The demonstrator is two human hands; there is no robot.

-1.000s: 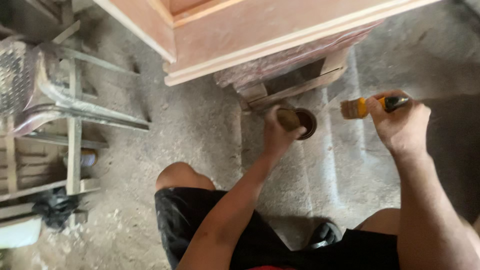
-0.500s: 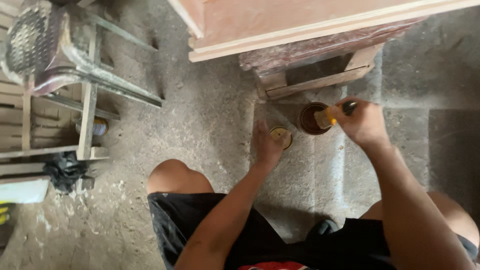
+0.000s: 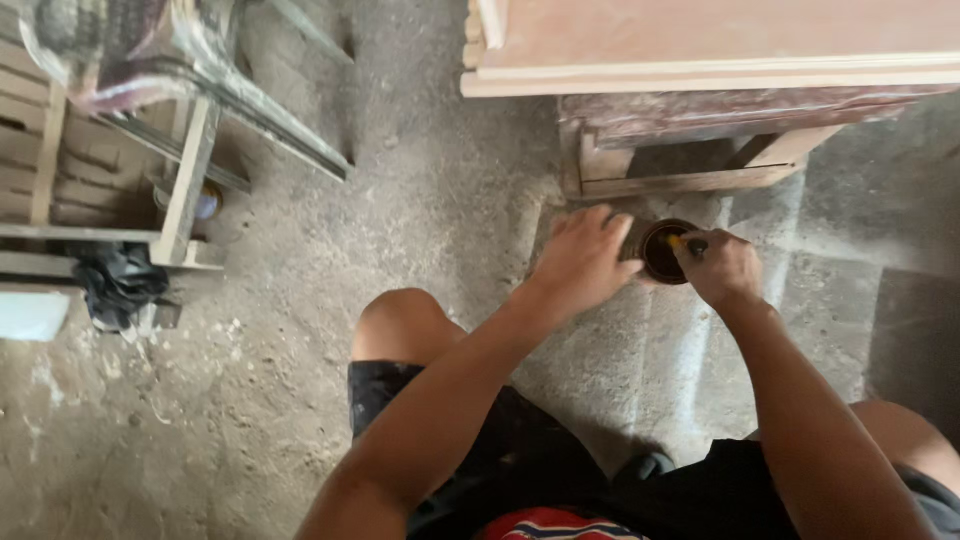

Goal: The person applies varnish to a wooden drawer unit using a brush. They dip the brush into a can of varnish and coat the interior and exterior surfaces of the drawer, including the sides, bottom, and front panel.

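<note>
A small round dark can stands on the dusty concrete floor just in front of a wooden furniture base. My right hand grips a brush with a yellow and black handle, its tip down inside the can. My left hand lies palm down with fingers spread, right against the can's left side. Whatever is under its palm is hidden. My bare knees and dark shorts fill the bottom of the view.
A pale wooden cabinet or table on a reddish-stained base stands beyond the can. At the left are a wooden frame, a plastic chair and a black bag on the floor.
My right hand came in from the right and lowered the brush into the can. My left hand, which held a small round lid, dropped down beside the can. The view shifted left.
</note>
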